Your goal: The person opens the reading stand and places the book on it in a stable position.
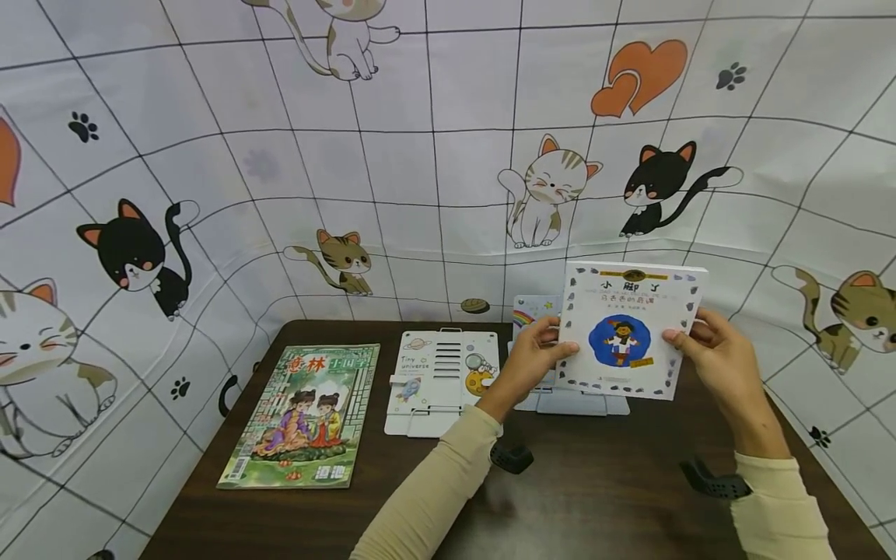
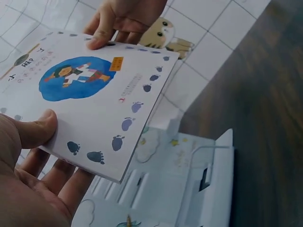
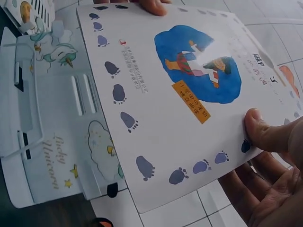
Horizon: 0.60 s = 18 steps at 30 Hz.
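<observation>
A white picture book (image 1: 633,330) with a blue patch, a small figure and footprints round its border is held up between both hands. My left hand (image 1: 535,362) grips its left edge, thumb on the cover and fingers behind. At the opposite edge my right hand (image 1: 724,365) pinches it the same way, as the right wrist view also shows. Behind and below the book stands a white-blue unicorn book stand (image 3: 61,123), partly hidden by it in the head view. In the left wrist view the book lies tilted above the stand's front ledge (image 2: 213,184).
Left of the hands, a white "Tiny universe" book stand (image 1: 441,381) rests on the dark table (image 1: 581,490). Farther left lies a green illustrated magazine (image 1: 301,420). A cat-print cloth (image 1: 462,171) hangs behind the table and along its sides.
</observation>
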Available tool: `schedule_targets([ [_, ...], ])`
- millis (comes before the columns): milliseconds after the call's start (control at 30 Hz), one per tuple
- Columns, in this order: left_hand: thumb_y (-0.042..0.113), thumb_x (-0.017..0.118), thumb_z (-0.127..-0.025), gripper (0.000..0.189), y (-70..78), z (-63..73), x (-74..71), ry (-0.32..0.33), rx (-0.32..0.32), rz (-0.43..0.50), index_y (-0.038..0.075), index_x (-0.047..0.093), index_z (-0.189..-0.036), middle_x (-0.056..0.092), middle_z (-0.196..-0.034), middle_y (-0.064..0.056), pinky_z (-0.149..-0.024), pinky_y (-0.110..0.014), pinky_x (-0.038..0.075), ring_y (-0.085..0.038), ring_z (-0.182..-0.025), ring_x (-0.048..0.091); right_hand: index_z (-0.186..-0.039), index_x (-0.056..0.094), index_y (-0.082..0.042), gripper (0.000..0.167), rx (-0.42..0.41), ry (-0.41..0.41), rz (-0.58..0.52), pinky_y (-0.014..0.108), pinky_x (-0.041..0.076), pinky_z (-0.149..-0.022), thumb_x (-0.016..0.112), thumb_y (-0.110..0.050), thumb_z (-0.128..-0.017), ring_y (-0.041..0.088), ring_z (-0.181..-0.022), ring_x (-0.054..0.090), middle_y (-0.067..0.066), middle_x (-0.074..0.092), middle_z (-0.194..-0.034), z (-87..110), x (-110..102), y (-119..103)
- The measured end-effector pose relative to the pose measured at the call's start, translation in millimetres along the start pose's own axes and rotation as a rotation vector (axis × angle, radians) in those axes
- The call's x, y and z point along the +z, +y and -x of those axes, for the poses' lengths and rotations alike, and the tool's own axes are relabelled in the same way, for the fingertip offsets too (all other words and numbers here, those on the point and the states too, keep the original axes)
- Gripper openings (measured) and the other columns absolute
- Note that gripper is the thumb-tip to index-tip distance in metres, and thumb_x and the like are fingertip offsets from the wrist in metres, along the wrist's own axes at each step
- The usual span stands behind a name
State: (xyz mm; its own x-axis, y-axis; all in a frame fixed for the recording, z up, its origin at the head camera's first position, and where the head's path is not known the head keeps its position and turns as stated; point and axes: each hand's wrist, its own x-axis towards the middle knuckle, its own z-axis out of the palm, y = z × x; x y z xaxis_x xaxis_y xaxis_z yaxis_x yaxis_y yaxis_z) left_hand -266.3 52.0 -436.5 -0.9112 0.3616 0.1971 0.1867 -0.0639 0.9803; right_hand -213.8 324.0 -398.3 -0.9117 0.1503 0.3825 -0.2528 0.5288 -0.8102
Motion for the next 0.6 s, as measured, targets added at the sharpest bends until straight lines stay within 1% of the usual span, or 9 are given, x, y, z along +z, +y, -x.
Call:
schedule_targets([
  [133, 0.009, 0.073, -0.101, 0.038, 7.2, -1.0, -11.4, -0.013, 0.023, -0.026, 0.004, 0.063, -0.138, 0.075, -0.128, -0.022, -0.072, -0.022, 0.053, -0.007, -0.092, 0.071, -0.145, 0.057, 0.005, 0.048, -0.018, 0.008, -0.029, 0.010, 0.052, -0.074, 0.071, -0.016, -0.104, -0.008, -0.079, 0.070, -0.035, 0.068, -0.095, -10.3, 7.2, -3.4],
  [233, 0.008, 0.073, -0.101, 0.037, 12.0, -2.6, -18.3, -0.004, 0.046, -0.048, 0.004, 0.065, -0.136, 0.075, -0.127, -0.023, -0.074, -0.022, 0.054, -0.010, -0.094, 0.072, -0.147, 0.057, 0.004, 0.051, -0.018, 0.017, -0.026, 0.008, 0.051, -0.075, 0.072, -0.018, -0.103, -0.009, -0.078, 0.069, -0.033, 0.069, -0.094, -16.1, 12.0, -6.7],
  [300, 0.009, 0.074, -0.101, 0.035, 15.1, -3.6, -22.7, 0.007, 0.052, -0.059, 0.004, 0.065, -0.135, 0.076, -0.126, -0.023, -0.076, -0.023, 0.055, -0.013, -0.096, 0.074, -0.147, 0.058, 0.002, 0.052, -0.017, 0.026, -0.028, 0.008, 0.051, -0.076, 0.073, -0.021, -0.103, -0.010, -0.078, 0.069, -0.028, 0.073, -0.096, -20.3, 15.8, -8.9],
  [433, 0.010, 0.074, -0.101, 0.036, 19.1, -6.0, -30.1, 0.024, 0.043, -0.051, 0.005, 0.066, -0.136, 0.076, -0.126, -0.022, -0.079, -0.025, 0.056, -0.014, -0.097, 0.073, -0.142, 0.061, 0.001, 0.048, -0.022, 0.046, -0.051, 0.011, 0.050, -0.073, 0.074, -0.021, -0.102, -0.012, -0.079, 0.069, -0.022, 0.077, -0.097, -29.2, 23.6, -11.3],
  [533, 0.012, 0.075, -0.101, 0.038, 19.6, -7.4, -34.8, 0.031, 0.036, -0.066, 0.007, 0.065, -0.138, 0.075, -0.128, -0.021, -0.085, -0.028, 0.057, -0.019, -0.104, 0.074, -0.138, 0.063, 0.003, 0.042, -0.046, 0.057, -0.090, 0.011, 0.051, -0.071, 0.075, -0.013, -0.101, -0.014, -0.079, 0.069, -0.029, 0.075, -0.093, -35.3, 30.3, -10.4],
  [600, 0.014, 0.075, -0.101, 0.043, 20.7, -7.0, -37.6, 0.050, 0.037, -0.108, 0.007, 0.063, -0.142, 0.074, -0.131, -0.020, -0.091, -0.033, 0.059, -0.024, -0.112, 0.073, -0.136, 0.063, 0.004, 0.041, -0.063, 0.057, -0.113, 0.010, 0.053, -0.072, 0.076, -0.010, -0.100, -0.013, -0.079, 0.069, -0.032, 0.073, -0.091, -38.6, 35.0, -10.5],
])
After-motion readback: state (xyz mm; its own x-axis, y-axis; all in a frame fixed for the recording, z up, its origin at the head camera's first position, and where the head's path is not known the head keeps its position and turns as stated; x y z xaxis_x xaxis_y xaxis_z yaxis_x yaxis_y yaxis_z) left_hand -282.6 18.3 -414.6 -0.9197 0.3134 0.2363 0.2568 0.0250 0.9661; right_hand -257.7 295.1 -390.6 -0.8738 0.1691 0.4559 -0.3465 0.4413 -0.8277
